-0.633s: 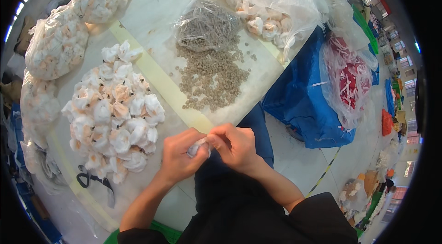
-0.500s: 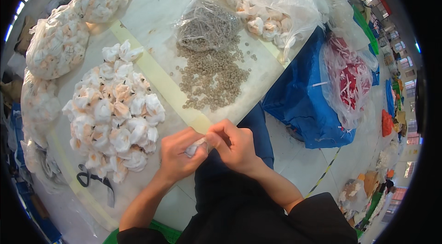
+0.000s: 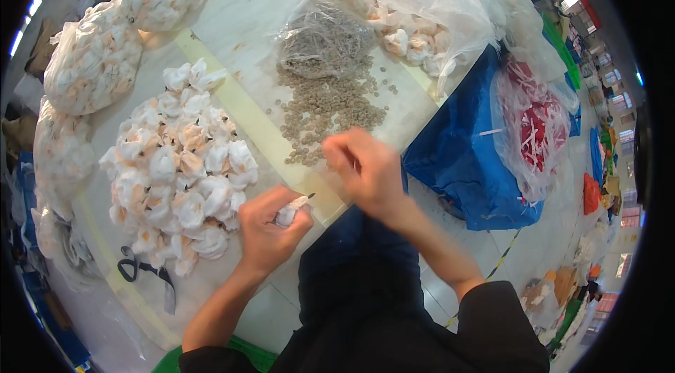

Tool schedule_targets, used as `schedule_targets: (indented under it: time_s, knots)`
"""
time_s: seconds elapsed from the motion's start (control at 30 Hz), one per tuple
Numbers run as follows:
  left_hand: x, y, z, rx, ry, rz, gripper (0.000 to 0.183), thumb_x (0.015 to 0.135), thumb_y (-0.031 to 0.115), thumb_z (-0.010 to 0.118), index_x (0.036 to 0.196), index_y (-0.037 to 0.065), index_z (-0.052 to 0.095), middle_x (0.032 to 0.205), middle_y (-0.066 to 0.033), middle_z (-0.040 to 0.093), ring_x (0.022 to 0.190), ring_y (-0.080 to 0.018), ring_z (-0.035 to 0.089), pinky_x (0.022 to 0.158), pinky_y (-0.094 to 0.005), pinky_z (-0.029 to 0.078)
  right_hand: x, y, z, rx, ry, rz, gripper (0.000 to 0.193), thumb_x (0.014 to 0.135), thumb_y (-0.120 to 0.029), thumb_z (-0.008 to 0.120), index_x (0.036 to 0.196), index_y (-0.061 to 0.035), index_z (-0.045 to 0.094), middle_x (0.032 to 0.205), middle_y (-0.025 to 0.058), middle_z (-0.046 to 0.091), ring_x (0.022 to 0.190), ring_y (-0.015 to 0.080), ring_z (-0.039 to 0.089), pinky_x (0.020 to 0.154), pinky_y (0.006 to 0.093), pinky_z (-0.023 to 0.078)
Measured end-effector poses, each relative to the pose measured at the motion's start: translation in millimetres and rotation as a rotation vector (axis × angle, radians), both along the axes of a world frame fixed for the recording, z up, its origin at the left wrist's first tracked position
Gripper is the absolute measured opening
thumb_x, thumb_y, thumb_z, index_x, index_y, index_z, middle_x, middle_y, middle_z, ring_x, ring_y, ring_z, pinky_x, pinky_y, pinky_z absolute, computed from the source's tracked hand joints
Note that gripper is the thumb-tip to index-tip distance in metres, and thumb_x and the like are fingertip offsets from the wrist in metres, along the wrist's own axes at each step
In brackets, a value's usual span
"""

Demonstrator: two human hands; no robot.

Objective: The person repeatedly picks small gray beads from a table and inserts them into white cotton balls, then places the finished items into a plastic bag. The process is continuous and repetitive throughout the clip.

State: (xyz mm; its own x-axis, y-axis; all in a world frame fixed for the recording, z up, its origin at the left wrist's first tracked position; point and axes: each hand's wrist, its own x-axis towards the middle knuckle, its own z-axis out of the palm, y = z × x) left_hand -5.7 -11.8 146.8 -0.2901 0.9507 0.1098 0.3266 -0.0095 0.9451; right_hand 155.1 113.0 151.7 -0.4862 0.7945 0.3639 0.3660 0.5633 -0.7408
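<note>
One white cloth bloom (image 3: 286, 215): held at the near edge of the bench (image 3: 239, 18), its dark pointed tip (image 3: 311, 196) left standing clear at the top.
Left grip (image 3: 271, 232): closed round the bloom, thumb and forefinger brought close together against the cloth.
Right grip (image 3: 369, 175): blurred, loosely curled, held above the bench edge just beside the ring heap; whether anything is pinched in it cannot be told.
Good handling: the bloom is probably best pinched lightly below its tip, so that the cloth is not crushed; a ring would likely be picked up more cleanly from the loose fringe than from the thick of the heap.
Black-handled scissors (image 3: 129, 269): laid at the left, below the bloom pile (image 3: 184, 169).
Small grey-brown rings (image 3: 330, 111): spread in front of a clear ring bag (image 3: 325, 42).
Bench surface: whitish, crossed by pale yellow tape (image 3: 235, 102).
Blue sack (image 3: 460, 148): set beyond the bench's right edge, a clear bag of red pieces (image 3: 532, 120) rested against it.
Filled bloom bags (image 3: 95, 60): lined up along the left side.
Room: floored in pale tiles (image 3: 437, 296), marked with black-and-yellow tape (image 3: 503, 258).
</note>
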Motion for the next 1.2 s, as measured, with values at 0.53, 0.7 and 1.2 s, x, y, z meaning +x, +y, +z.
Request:
schedule_targets:
  time_s: [0.53,0.7,1.2]
  knots:
    - [4.0,8.0,-7.7,0.020,-0.064,0.084,0.008,0.091,0.002,0.066,0.096,-0.002,0.071,0.081,-0.0064,0.065,0.069,-0.0122,0.059,0.063,-0.0271,0.047,-48.0,109.8,-4.4,0.465,-0.466,0.305,0.012,0.087,-0.020,0.079,0.092,-0.0107,0.073,0.096,0.0034,0.064,0.094,0.0249,0.063,0.080,0.0394,0.054]
    - [4.7,7.8,-10.1,0.002,-0.005,0.069,0.009,0.091,0.003,0.067,0.097,-0.002,0.071,0.083,-0.0076,0.067,0.069,-0.0137,0.060,0.063,-0.0283,0.047,-48.4,112.5,-1.0,0.441,-0.464,0.375,0.011,0.088,-0.019,0.078,0.094,-0.0107,0.073,0.095,0.0040,0.064,0.094,0.0257,0.064,0.081,0.0398,0.055]
    - [6.2,7.8,-8.7,0.023,-0.017,0.058,0.008,0.092,0.004,0.067,0.093,-0.003,0.070,0.077,-0.0063,0.065,0.064,-0.0118,0.057,0.059,-0.0284,0.045,-60.3,123.8,6.5,0.277,-0.539,0.460,0.011,0.091,-0.019,0.074,0.095,-0.0089,0.071,0.095,0.0084,0.067,0.097,0.0299,0.066,0.082,0.0435,0.055]
